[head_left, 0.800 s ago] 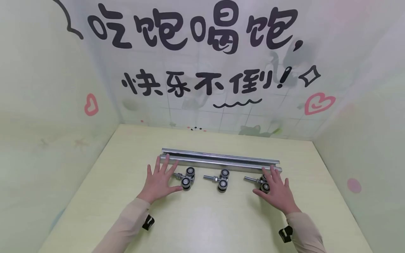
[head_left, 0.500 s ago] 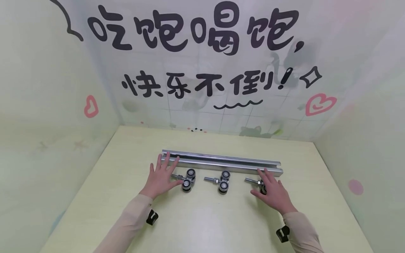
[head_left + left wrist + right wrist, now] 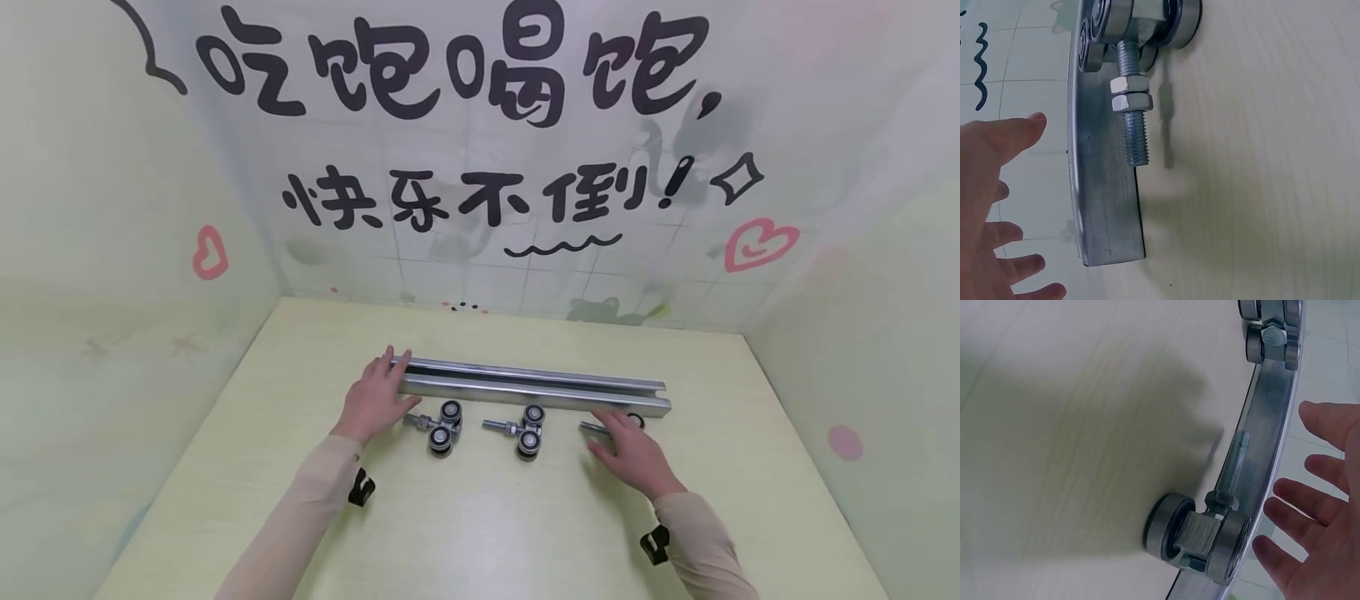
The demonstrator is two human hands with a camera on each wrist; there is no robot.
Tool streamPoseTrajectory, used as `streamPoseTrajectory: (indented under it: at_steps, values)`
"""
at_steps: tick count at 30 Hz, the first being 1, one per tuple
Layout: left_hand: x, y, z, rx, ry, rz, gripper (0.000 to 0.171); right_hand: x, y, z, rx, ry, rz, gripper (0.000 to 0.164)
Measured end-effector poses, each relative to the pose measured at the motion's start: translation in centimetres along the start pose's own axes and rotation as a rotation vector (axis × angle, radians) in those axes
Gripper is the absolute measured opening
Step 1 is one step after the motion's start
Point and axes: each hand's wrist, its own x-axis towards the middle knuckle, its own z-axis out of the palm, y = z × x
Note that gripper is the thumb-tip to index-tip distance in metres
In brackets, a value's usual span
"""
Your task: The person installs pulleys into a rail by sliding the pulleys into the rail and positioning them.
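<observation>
A silver metal channel rail (image 3: 525, 387) with a slot along its top lies across the table. In front of it stand three roller trolleys with threaded bolts: a left one (image 3: 442, 427), a middle one (image 3: 528, 429) and a right one (image 3: 636, 419), mostly covered by a hand. My left hand (image 3: 371, 400) hovers with parted fingers over the rail's left end; in the left wrist view its thumb (image 3: 1022, 132) points past the left trolley's bolt (image 3: 1135, 134). Above the right trolley (image 3: 1200, 537) hangs my right hand (image 3: 1325, 519), fingers extended and holding nothing.
The pale wooden table (image 3: 480, 533) is enclosed by a printed back wall (image 3: 480, 275) and two side walls. A black wrist strap piece (image 3: 362, 487) hangs under the left sleeve, and a similar black piece (image 3: 655, 544) under the right.
My left hand has shifted slightly left and up, drawing its thumb off the left trolley. My right hand has slid left, its fingers closer together. Rail and trolleys stay in place.
</observation>
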Motion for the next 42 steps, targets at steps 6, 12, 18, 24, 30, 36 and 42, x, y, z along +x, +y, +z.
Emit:
streamPoseTrajectory:
  at_steps: [6, 12, 18, 24, 30, 36, 42]
  values:
    - [1.0, -0.9, 0.3, 0.048, 0.008, 0.036, 0.070, 0.4, -0.2, 0.5, 0.003, -0.020, -0.005, 0.046]
    - [2.0, -1.5, 0.5, 0.080, -0.010, 0.066, 0.066, 0.8, -0.4, 0.8, -0.024, -0.049, -0.010, 0.039]
    - [2.6, -1.7, 0.9, 0.052, -0.021, 0.053, 0.064, 1.2, -0.4, 1.2, -0.067, -0.089, -0.006, 0.037]
    - [3.3, -1.6, 1.2, 0.021, -0.035, 0.034, 0.058, 1.4, -0.3, 1.4, -0.079, -0.094, 0.009, 0.035]
    - [4.0, -1.6, 1.6, 0.081, -0.050, 0.057, 0.056, 1.6, -0.1, 1.8, -0.099, -0.057, -0.028, 0.031]
    - [4.8, -1.6, 1.7, 0.098, -0.090, 0.071, 0.056, 1.8, 0.0, 1.9, -0.117, -0.021, -0.045, 0.027]
    - [5.6, -1.6, 1.0, 0.088, -0.155, 0.079, 0.059, 1.9, 0.1, 2.0, -0.139, -0.016, -0.049, 0.024]
